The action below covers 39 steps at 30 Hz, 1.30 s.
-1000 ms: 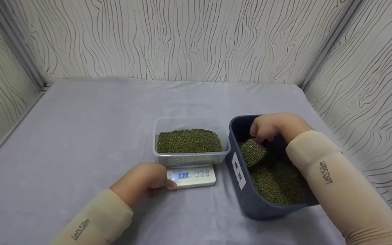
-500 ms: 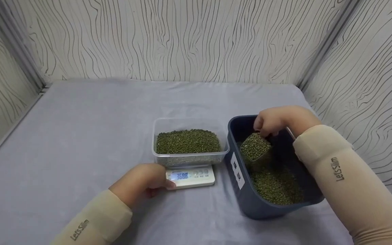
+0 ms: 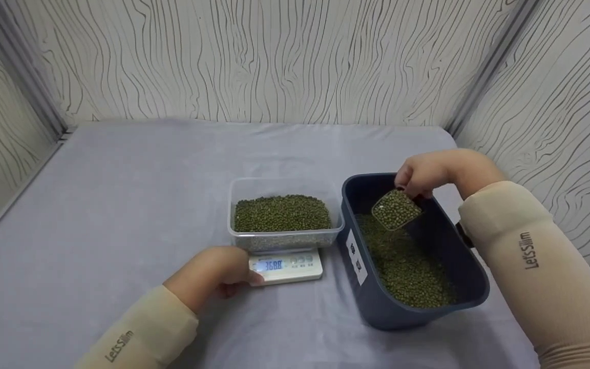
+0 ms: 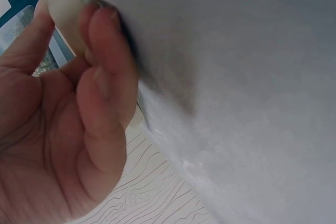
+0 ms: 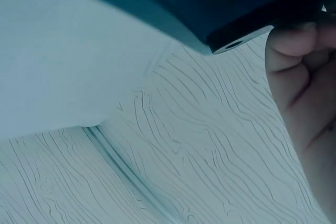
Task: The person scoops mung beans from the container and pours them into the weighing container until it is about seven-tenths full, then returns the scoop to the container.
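My right hand (image 3: 423,174) grips the handle of a scoop (image 3: 411,217) heaped with small green beans, likely mung beans, tilted above the beans (image 3: 418,282) inside a dark blue bin (image 3: 397,318). In the right wrist view, a dark handle (image 5: 241,40) with a hole at its end sticks out from the fingers. My left hand (image 3: 218,269) pinches the left end of a white digital scale (image 3: 302,274), thumb on top; its display reads 368.8. On the scale stands a clear plastic container (image 3: 287,241), partly filled with green beans (image 3: 282,212).
The blue bin stands close against the right side of the clear container, its rim higher than the scale. A white label (image 3: 356,256) is on its left side. A pale cloth (image 3: 146,195) covers the table, and patterned panels (image 3: 274,61) enclose the back and sides.
My right hand has raised the bean-filled scoop out of the beans in the bin, moving up and to the right. My left hand and the scale reading are unchanged.
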{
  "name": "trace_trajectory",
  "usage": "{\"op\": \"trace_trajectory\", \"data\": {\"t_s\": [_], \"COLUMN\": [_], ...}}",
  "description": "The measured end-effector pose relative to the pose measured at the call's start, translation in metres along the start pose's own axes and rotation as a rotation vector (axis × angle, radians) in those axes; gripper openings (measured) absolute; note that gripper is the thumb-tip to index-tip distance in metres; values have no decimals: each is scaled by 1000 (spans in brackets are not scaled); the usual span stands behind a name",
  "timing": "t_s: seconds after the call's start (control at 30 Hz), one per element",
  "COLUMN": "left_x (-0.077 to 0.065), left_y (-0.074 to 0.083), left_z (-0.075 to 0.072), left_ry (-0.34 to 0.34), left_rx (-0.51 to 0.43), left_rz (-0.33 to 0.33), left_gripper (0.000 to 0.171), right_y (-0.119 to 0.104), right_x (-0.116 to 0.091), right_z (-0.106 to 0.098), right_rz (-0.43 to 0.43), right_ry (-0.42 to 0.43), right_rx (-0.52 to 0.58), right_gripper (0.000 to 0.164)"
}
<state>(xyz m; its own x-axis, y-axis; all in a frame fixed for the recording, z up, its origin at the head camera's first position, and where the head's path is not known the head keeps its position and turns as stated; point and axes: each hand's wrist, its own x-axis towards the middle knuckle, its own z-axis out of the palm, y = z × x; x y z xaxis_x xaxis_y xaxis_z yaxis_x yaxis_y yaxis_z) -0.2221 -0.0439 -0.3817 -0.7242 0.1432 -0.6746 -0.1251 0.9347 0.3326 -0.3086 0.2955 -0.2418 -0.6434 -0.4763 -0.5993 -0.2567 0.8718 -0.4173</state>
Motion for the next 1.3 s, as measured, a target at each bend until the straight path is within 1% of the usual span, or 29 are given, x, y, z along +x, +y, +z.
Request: {"op": "trace_trajectory", "data": {"t_s": [0.27,0.53,0.67,0.87,0.97,1.13,1.3], "left_x": [2,2,1,0,0,0,-1], "left_y": [-1,-2,-2,-2,-3,-2,-3], "left_z": [1,1,1,2,3,4,4], "left_ry": [-5,-3,3,4,7,6,5], "left_rx": [-43,-24,-45,-90,-124,-187,-194], "left_rz": [-12,3,12,-3,-7,-5,5], "left_gripper": [44,47,46,44,41,37,38], "right_y": [5,19,23,25,26,28,27], "right_x": [-11,-15,-14,-10,-9,-7,-7], "right_z": [-9,-11,-9,-5,-3,-1,-3], "right_rz": [40,146,177,247,254,242,212], "right_ry": [-29,-68,-69,-25,-10,-5,-6], "right_rx": [120,238,251,262,270,286,260], "right_gripper": [28,28,29,27,28,27,27]}}
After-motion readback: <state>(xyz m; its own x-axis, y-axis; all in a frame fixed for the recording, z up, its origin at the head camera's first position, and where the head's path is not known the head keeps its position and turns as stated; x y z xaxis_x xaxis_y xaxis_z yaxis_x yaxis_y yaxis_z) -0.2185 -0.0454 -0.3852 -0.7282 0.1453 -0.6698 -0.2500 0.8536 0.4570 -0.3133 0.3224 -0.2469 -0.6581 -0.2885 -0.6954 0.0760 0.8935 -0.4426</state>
